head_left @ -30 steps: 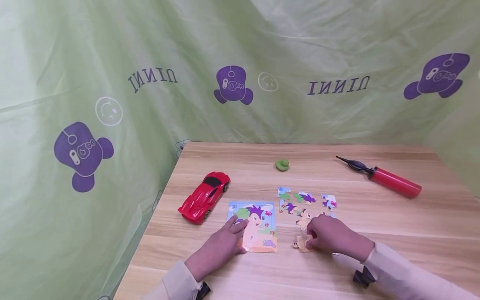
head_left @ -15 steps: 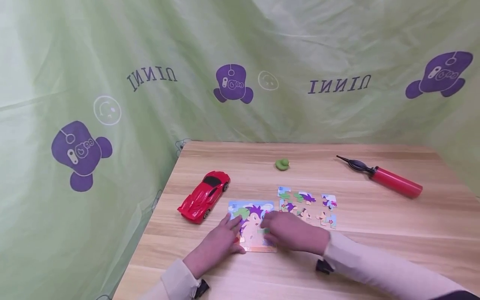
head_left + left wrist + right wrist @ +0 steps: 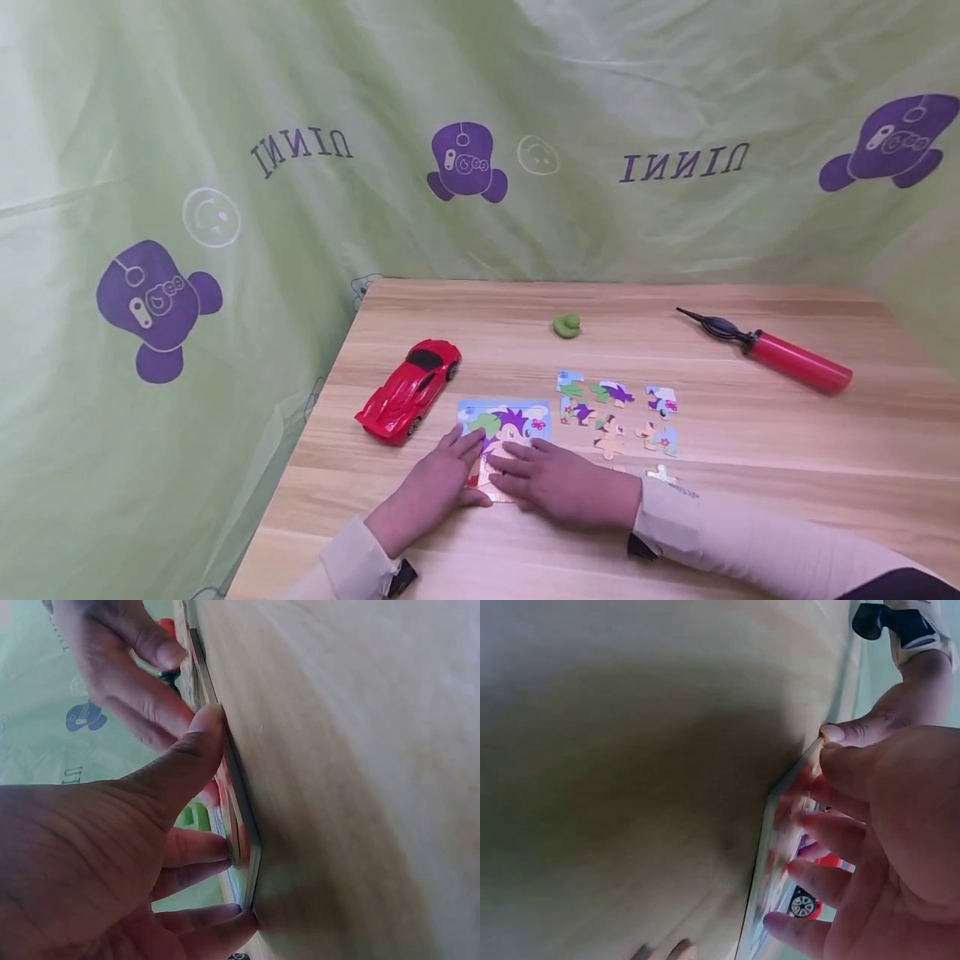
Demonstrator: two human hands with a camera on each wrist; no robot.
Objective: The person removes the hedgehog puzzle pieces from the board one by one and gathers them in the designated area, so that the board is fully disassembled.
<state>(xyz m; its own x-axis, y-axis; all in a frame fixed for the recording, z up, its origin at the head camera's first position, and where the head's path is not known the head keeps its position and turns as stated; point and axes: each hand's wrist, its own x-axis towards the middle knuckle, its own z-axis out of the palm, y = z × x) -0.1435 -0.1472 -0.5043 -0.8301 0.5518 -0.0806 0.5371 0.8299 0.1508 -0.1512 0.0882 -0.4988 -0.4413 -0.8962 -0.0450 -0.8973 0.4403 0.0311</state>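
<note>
A square jigsaw puzzle board (image 3: 504,406) with a purple-haired cartoon hedgehog lies flat on the table. My left hand (image 3: 429,490) rests on its left side, fingers extended over the picture. In the left wrist view the left thumb (image 3: 206,720) touches the board's near edge. My right hand (image 3: 573,486) lies spread across the lower right of the board, hiding much of the picture. In the right wrist view its fingers (image 3: 821,881) touch the board's surface. Whether a piece lies under them cannot be seen. Loose jigsaw pieces (image 3: 610,435) lie to the right.
A red toy car (image 3: 411,390) stands left of the board. Farther back sit a small green rubber duck (image 3: 567,326) and a red hand pump (image 3: 799,361) with a black nozzle. The right sleeve (image 3: 705,517) partly covers a loose piece (image 3: 662,473). A green curtain (image 3: 570,225) hangs behind the table.
My right hand has moved left from the loose pieces onto the board, and its fingers now lie flatter and more spread. The left hand has stayed at the board's left side.
</note>
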